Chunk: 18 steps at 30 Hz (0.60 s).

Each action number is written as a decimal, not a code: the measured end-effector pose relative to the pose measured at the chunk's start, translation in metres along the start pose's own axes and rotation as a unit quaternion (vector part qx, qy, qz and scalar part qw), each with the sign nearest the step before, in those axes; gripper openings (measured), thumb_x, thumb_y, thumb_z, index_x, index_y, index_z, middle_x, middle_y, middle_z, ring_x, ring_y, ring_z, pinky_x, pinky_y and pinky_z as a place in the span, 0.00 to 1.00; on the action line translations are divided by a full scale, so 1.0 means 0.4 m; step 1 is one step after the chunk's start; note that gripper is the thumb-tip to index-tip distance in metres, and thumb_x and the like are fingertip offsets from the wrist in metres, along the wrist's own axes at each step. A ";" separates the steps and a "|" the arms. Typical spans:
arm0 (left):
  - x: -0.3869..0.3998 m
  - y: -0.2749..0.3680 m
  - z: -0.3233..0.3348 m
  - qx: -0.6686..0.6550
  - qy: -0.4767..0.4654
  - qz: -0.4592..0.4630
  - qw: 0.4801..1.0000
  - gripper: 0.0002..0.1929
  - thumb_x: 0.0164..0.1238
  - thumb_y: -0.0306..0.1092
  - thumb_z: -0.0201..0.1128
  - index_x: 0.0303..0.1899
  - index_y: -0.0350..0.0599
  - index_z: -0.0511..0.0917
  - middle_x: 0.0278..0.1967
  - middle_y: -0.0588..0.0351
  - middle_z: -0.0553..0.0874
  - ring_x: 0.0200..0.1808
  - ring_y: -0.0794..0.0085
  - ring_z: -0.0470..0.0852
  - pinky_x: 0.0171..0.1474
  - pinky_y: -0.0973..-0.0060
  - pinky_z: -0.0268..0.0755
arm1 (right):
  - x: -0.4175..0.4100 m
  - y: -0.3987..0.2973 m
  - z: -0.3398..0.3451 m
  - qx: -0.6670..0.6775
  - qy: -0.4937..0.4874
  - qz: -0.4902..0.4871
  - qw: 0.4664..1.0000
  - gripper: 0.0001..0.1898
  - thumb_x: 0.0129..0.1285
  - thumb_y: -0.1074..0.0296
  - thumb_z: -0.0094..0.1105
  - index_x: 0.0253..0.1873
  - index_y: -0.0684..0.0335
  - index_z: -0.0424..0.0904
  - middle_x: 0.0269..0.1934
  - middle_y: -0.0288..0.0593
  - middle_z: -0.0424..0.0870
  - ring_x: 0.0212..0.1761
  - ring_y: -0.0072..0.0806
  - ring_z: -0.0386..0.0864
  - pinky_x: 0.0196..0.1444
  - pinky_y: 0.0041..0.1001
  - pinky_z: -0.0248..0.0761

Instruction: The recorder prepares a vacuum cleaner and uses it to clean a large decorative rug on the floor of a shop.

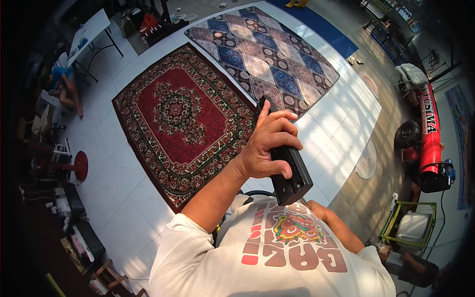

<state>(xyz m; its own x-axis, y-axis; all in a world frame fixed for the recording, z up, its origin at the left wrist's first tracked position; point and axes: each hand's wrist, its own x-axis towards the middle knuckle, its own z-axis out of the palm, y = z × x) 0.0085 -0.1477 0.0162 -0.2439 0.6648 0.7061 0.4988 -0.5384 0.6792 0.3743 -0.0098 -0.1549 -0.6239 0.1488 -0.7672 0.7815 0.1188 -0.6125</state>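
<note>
In front of my chest, my left hand (272, 143) grips a long black rectangular case (290, 178) that looks like an electronic device. Its near end is tilted towards me and shows ridges and a screw hole. My thumb lies along the near side, and the fingers spread over the top. My right forearm (339, 224) hangs low beside my printed white T-shirt (222, 260). Only part of my right hand (315, 208) shows behind the shirt and the case; its fingers are hidden. Beyond the case lie a red floral rug (178, 111) and a blue-grey patterned rug (265, 55).
White floor tiles (115, 193) surround the rugs. A person (61, 83) sits at the left near a white folding table (89, 31). A red wheeled tank (430, 130) and a green metal frame (408, 222) stand at the right. A blue mat (319, 28) lies beyond.
</note>
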 end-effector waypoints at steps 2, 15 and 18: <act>0.004 0.005 -0.001 0.001 -0.006 -0.008 1.000 0.34 0.57 0.79 0.53 0.35 0.54 0.85 0.37 0.63 0.78 0.58 0.61 0.75 0.73 0.40 0.26 | 0.007 0.005 -0.008 -0.014 -0.002 -0.003 1.000 0.18 0.49 0.59 0.75 0.33 0.72 0.83 0.26 0.34 0.82 0.27 0.19 0.73 0.28 0.29 0.69; -0.062 -0.113 0.039 0.060 0.211 -0.225 0.949 0.24 0.84 0.45 0.38 0.45 0.42 0.83 0.51 0.53 0.81 0.60 0.65 0.73 0.73 0.65 0.47 | 0.022 -0.049 0.006 -0.091 0.115 0.006 0.989 0.19 0.53 0.57 0.71 0.31 0.72 0.80 0.21 0.42 0.80 0.24 0.23 0.72 0.28 0.32 0.69; -0.152 -0.211 0.089 0.094 0.272 -0.261 0.921 0.27 0.85 0.49 0.34 0.68 0.42 0.70 0.72 0.46 0.64 0.76 0.59 0.56 0.77 0.66 0.42 | 0.058 -0.096 -0.005 -0.140 0.137 0.035 0.980 0.20 0.55 0.55 0.70 0.30 0.72 0.79 0.21 0.50 0.80 0.23 0.31 0.76 0.30 0.35 0.70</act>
<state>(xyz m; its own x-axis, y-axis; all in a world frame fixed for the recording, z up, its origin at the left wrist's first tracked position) 0.0107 -0.1240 -0.0912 -0.8471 0.4221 0.3227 0.3174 -0.0851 0.9445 0.3296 -0.0088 -0.1487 -0.5761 0.4199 -0.7013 0.8151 0.3585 -0.4550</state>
